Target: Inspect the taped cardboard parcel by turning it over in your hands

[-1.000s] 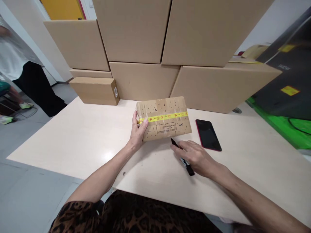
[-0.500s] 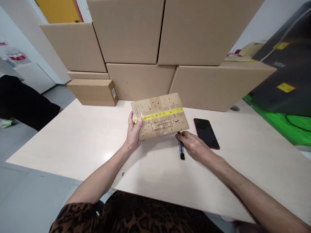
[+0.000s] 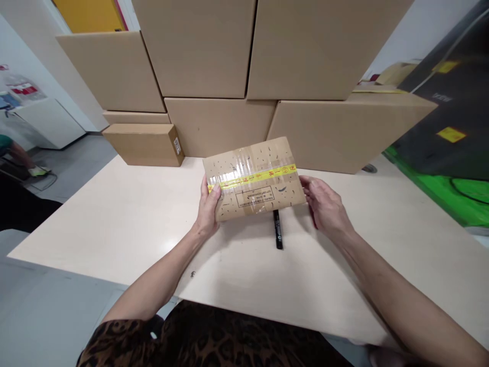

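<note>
My left hand grips the left end of a small cardboard box, thumb on its top face. Yellow tape with red print crosses the box, which is tilted with its right end raised. At the right edge is my right hand, fingers loosely bent and apart against or just beside the cardboard; their tips are partly hidden. A black marker lies on the table, its upper end covered by the box. Only a thin dark red edge shows under my right hand.
Large cardboard boxes are stacked along the back of the table. A long flat box stands at the back left. On the right are a dark machine and green material.
My right hand has let go of the marker and moved up and right to the box's edge, covering the phone's place. The box's right end has risen. The marker lies slightly further left.
</note>
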### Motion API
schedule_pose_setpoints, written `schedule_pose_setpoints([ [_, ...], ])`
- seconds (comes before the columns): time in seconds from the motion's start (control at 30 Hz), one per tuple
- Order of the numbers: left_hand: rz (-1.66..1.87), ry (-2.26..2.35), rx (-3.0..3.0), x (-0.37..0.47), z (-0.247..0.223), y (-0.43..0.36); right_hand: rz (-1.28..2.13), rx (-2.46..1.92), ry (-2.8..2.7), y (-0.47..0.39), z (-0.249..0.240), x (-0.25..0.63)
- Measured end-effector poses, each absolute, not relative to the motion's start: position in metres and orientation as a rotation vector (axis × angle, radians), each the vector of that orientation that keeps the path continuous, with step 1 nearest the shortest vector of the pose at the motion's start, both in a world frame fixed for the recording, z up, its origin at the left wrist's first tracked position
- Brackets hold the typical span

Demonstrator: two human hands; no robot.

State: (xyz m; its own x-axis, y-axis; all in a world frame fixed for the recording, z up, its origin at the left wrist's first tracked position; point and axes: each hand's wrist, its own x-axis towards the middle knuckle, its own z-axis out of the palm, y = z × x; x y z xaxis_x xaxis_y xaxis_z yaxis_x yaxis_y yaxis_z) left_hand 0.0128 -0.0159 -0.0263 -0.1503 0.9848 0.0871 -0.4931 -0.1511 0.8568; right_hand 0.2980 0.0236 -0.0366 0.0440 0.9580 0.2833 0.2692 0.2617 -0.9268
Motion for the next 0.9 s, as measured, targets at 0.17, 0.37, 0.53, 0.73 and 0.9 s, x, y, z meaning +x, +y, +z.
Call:
schedule_pose_setpoints([
  [0.17,1.601,0.848,0.829,0.012,-0.026,-0.016,0.975,-1.157,-1.225,0.028,-0.031,0.275],
  [0.37,1.654,0.869,0.790,0.009,-0.026,-0.013,0.914,-1.192,-1.205,0.034,-0.031,0.272],
  [0.53,1.777,0.867,0.769,0.003,-0.023,-0.007,0.833,-1.532,-1.706,0.014,-0.028,0.275],
  [0.73,1.779,0.878,0.772,0.002,-0.021,-0.007,0.492,-1.922,-2.532,-0.026,-0.023,0.257],
  [0.9,1.744,0.890,0.762,0.006,-0.024,-0.009,0.404,-2.004,-2.348,-0.001,-0.031,0.266],
])
